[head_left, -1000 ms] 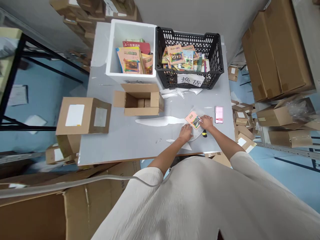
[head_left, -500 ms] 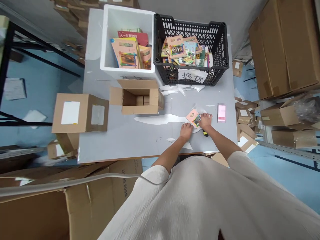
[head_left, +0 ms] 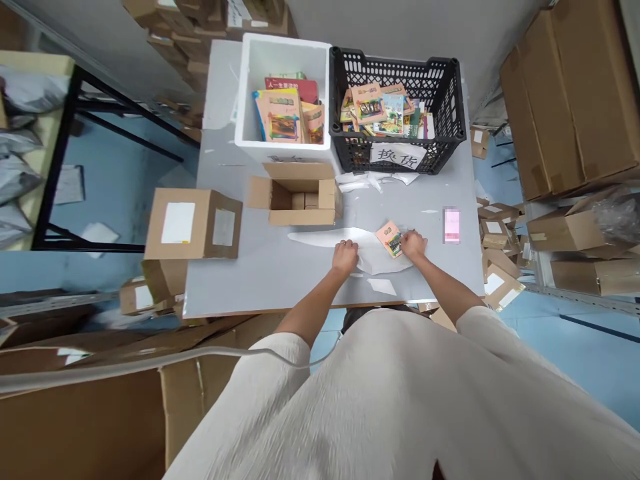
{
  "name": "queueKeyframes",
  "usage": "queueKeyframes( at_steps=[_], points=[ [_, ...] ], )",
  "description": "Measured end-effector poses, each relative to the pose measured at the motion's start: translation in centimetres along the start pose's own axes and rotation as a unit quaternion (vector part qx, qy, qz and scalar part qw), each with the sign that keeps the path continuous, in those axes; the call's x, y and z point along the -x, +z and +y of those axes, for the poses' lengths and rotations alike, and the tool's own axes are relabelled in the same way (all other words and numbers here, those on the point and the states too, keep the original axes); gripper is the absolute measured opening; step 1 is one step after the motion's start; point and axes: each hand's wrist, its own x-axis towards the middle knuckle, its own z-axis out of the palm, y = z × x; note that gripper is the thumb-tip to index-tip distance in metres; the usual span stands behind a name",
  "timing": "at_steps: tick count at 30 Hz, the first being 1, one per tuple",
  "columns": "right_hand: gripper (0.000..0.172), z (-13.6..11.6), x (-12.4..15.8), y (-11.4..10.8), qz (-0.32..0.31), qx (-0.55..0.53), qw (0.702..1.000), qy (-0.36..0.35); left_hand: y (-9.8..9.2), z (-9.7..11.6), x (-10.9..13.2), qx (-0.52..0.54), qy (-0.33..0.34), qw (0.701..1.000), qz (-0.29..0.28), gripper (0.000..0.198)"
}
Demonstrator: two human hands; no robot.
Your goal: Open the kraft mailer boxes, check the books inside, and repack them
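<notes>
A small booklet (head_left: 389, 239) with a pink-orange cover lies tilted on a white paper sheet (head_left: 377, 262) near the table's right side. My right hand (head_left: 414, 245) is at the booklet's right edge, fingers drawn together; what they pinch is too small to make out. Farther left, my left hand (head_left: 345, 257) presses curled fingers onto the sheet's left part, gripping it. A ring shows on one finger. The sheet's pointed end stretches leftward past this hand. Just below the sheet lies a loose white paper piece (head_left: 382, 287).
Behind stand a white foam box (head_left: 241, 100) and a black crate (head_left: 445, 143), both holding books. An open carton (head_left: 303, 217) and a closed carton (head_left: 187, 227) stand to the left. A pink-screened phone (head_left: 451, 225) lies right. Paper scraps (head_left: 373, 180) lie before the crate.
My left hand has moved left, away from the booklet, and the sheet is spread flatter. My right hand stays beside the booklet. A yellow-and-black item near it is out of sight. The view has shifted.
</notes>
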Motion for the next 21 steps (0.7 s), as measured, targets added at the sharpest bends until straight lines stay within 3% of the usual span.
queueKeyframes(
  at_steps=[4,8,12,16,21],
  points=[
    [0.026,-1.1,0.3,0.9,0.001,-0.056,0.997,0.044,-1.1,-4.5,1.8,-0.001,-0.058,0.998,0.028,0.034],
    [0.028,-2.1,1.4,1.3,0.026,-0.022,0.999,0.033,-0.7,-5.8,2.5,0.029,-0.066,0.996,0.043,0.029],
    [0.041,-3.5,3.6,2.0,0.036,0.031,0.998,-0.036,0.5,-4.8,2.2,0.111,-0.042,0.991,0.063,0.023],
    [0.042,-5.6,5.6,3.5,-0.067,0.065,0.985,-0.144,1.9,-2.9,1.4,0.222,-0.041,0.971,0.084,0.018],
    [0.053,-7.2,6.8,5.5,-0.117,0.124,0.975,-0.140,3.2,-0.3,0.3,0.378,-0.051,0.917,0.116,0.010]
  ],
)
